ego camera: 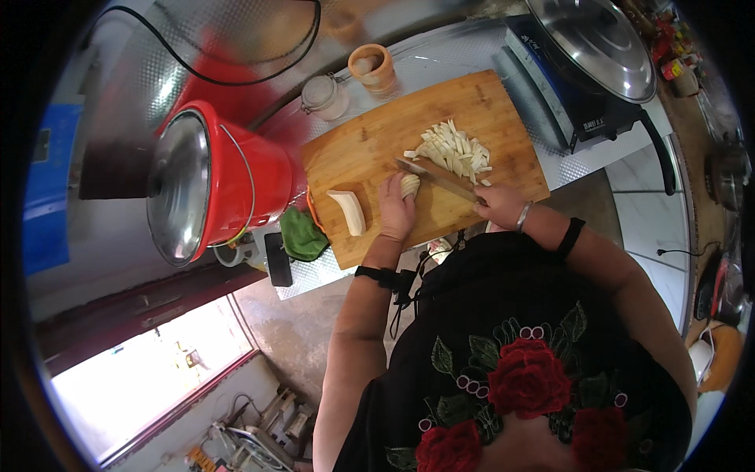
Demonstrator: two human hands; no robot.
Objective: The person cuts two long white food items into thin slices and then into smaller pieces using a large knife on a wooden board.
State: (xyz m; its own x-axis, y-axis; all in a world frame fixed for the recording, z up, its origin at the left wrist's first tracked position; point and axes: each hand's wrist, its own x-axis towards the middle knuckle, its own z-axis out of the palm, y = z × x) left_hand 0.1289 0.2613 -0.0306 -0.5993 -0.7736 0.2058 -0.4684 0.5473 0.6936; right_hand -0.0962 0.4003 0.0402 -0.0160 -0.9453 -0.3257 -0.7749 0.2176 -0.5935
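Note:
My right hand is closed around the handle of a kitchen knife, whose blade points left over a wooden cutting board. With its fingers bent, my left hand holds a partly cut pale vegetable just left of the blade. Beyond the knife lies a heap of pale cut strips. A longer peeled pale piece rests apart on the left side of the board.
A red bucket with a metal lid, a green cloth and a dark phone are left of the board. Behind it stand a glass jar and a clay-coloured pot. A lidded pan sits on a cooker at right.

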